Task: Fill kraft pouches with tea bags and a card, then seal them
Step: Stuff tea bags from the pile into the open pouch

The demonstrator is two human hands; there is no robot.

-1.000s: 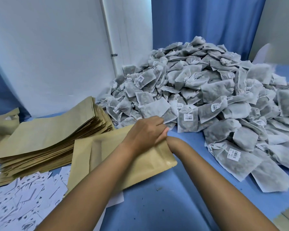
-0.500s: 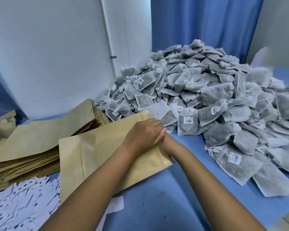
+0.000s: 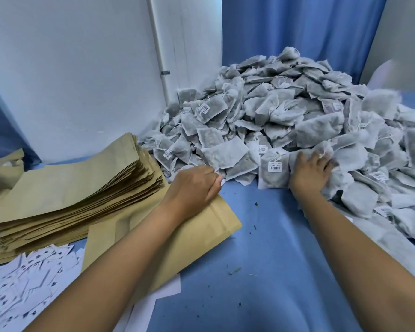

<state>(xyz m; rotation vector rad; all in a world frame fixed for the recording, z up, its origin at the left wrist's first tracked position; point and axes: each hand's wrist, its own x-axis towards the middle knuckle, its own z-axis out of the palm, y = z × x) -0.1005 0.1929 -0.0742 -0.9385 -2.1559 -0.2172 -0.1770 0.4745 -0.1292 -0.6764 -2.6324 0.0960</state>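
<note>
Cards (image 3: 22,286): a loose white heap, closest to us at 8 o'clock, partly under the pouch.
Pouch (image 3: 197,238): one brown pouch lies flat in front of us, its mouth pointing to 1 o'clock. We think it has no tea in it yet.
Left hand (image 3: 194,185): our fingers curl on the pouch mouth and hold it down. We cannot tell if the mouth is open.
Right hand (image 3: 312,171): at 1 o'clock, our fingers are spread on the near edge of the tea bags (image 3: 285,116) and starting to close on some.
Stack (image 3: 70,188): more pouches piled at 10 o'clock.
Tea pile: a big grey hill from 12 to 3 o'clock, far back by the curtain (image 3: 297,32).
What could go wrong: if we pull from the bottom, the hill could slide onto the pouch. The strings could drag extra bags along. If our left hand lets go, the mouth could shut.
</note>
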